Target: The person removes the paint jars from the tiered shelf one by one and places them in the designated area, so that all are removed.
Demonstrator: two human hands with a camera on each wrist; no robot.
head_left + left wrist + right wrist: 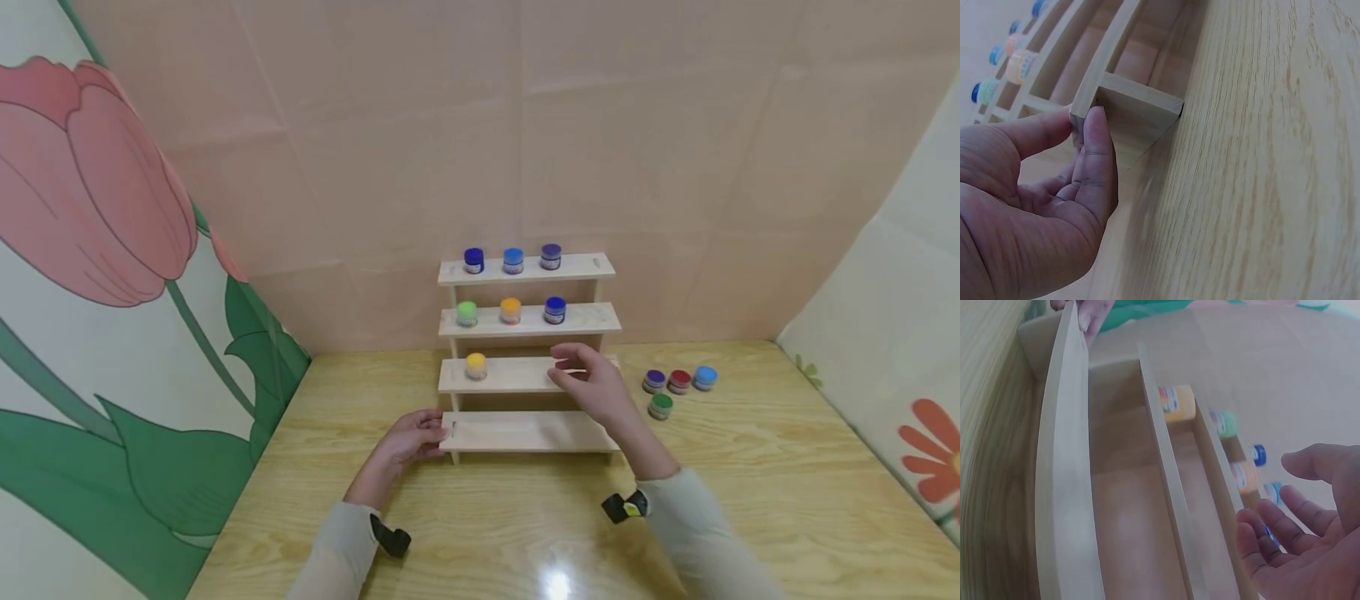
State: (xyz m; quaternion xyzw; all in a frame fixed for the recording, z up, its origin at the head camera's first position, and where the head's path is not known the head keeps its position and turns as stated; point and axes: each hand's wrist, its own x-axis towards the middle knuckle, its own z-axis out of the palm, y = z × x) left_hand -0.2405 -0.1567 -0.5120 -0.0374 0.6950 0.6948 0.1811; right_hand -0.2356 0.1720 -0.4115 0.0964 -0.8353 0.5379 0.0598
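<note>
A stepped wooden display rack [528,432] stands on the table, with small paint jars on its upper steps. My left hand [412,435] pinches the left end of the rack's lowest board between thumb and fingers, clearly seen in the left wrist view [1054,187]. Over the right part of the third step hovers my right hand [592,383], its fingers loosely bent and holding nothing. A yellow jar [476,367] sits at the left of that step. Above it are a light green jar [467,314], an orange jar [511,312] and a dark blue jar [555,310].
On the top step are a dark blue jar [474,260], a light blue jar [513,261] and a purple jar [551,257]. Right of the rack, the table holds a purple jar [654,382], a red jar [679,382], a light blue jar [705,378] and a green jar [661,407].
</note>
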